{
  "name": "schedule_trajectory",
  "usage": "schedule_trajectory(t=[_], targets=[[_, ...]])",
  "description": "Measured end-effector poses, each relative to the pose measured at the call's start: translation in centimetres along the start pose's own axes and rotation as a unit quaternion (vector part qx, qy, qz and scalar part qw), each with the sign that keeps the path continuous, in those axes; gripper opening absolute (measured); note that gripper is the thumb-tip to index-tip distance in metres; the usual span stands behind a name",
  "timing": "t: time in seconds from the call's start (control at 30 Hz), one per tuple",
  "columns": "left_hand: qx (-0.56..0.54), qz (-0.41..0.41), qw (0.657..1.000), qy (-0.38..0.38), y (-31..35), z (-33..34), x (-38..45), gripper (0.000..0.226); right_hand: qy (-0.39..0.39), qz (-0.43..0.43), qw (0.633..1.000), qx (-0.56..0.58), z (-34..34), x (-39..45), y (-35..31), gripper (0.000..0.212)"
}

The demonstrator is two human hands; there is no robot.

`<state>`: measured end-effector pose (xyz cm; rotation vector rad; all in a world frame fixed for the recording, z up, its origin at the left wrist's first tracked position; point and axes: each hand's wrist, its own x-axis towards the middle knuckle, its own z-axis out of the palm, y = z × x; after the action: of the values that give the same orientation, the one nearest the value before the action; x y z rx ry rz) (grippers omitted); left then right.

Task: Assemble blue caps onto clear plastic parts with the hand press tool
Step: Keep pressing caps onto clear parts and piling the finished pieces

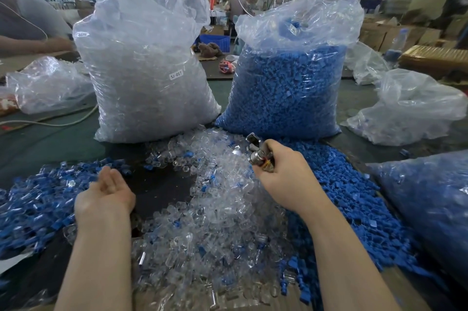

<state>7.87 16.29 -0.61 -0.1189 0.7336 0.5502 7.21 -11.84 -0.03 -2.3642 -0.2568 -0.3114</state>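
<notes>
Right hand (283, 173) fingers clamp the hand press tool (258, 152); left hand (107, 194) fingers lie apart, empty; loose clear parts (215, 209) may scatter.

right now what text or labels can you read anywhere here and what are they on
"SJ-017": on a small white sticker on the front of the big bag of clear plastic parts.
Nothing else can be read: the bag of blue caps, the metal press tool in the right hand and the blurred cardboard boxes behind show no legible text.
</notes>
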Motion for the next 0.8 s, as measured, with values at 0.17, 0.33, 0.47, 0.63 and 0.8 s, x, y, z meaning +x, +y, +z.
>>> schedule_trajectory(t=[0.17,0.33,0.47,0.63,0.8], targets=[[0.208,-0.057,0.97,-0.116,-1.9,0.3,-2.1,0.032,-0.003,-0.012,0.999,-0.049,0.1,0.0,-0.2,0.026],[0.652,-0.042,0.647,-0.392,-6.7,-0.2,-7.0,0.06,0.008,-0.037,0.994,-0.101,0.2,0.1,-0.5,0.024],[0.749,0.018,0.493,-0.442,-10.1,-2.4,-9.4,0.052,0.007,-0.052,0.991,-0.123,0.4,0.0,-0.4,0.024],[0.677,0.101,0.593,-0.424,-10.8,-2.6,-9.6,0.013,0.03,-0.09,0.984,-0.148,0.5,0.1,-0.1,0.026],[0.636,0.11,0.64,-0.417,-9.4,-1.5,-8.4,0.013,0.033,-0.05,0.982,-0.179,0.0,0.0,0.4,0.042]])
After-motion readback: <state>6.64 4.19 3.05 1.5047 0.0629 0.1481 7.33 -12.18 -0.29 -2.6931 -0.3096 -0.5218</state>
